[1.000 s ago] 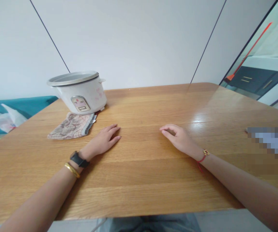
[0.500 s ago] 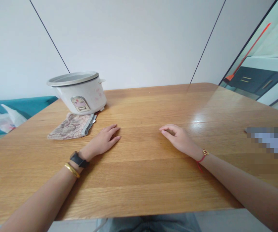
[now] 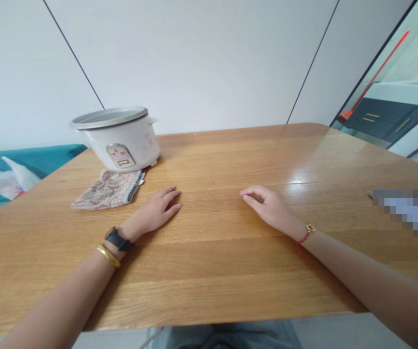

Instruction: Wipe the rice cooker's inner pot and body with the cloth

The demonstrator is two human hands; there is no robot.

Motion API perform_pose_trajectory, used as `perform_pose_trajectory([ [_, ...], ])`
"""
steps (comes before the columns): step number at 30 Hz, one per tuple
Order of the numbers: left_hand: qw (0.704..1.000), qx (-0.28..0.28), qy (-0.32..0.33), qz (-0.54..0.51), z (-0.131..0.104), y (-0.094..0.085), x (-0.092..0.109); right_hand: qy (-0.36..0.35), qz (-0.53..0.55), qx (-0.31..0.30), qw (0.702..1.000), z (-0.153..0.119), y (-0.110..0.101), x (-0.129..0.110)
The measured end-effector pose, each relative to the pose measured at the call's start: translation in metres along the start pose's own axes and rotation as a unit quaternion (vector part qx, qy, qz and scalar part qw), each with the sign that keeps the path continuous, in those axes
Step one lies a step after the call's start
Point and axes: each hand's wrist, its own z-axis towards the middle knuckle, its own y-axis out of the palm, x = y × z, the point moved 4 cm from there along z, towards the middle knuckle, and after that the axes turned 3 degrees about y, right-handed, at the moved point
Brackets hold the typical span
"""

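My left hand (image 3: 157, 212) rests palm down on the wooden table (image 3: 209, 271), its fingers spread and holding nothing. A black watch (image 3: 120, 239) and a gold bangle (image 3: 108, 255) circle that wrist. Just beyond it lies a folded patterned cloth (image 3: 104, 190). Behind the cloth stands a white rice cooker (image 3: 131, 145), lidless, its front switch panel facing me. My right hand (image 3: 271, 207) lies on its side on the table, fingers curved and thumb tip close against the fingertips. The loop between them has nothing in it. A red cord bracelet (image 3: 306, 236) is on this wrist.
A blurred-out flat object (image 3: 409, 211) lies at the table's right side. Past the left edge, a white plastic bag (image 3: 12, 178) sits on a teal surface (image 3: 54, 156). A pale panelled wall (image 3: 201, 68) rises behind the table. A red-handled tool (image 3: 379, 75) leans at the far right.
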Motion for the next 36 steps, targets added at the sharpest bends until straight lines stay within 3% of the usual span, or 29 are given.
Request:
perform_pose_trajectory([
  [36, 1.0, 0.0, -0.001, 0.004, 0.0, -0.0025, 0.0037, 0.013, -0.011, 0.001, 1.0, -0.0006, -0.001, -0.0013],
])
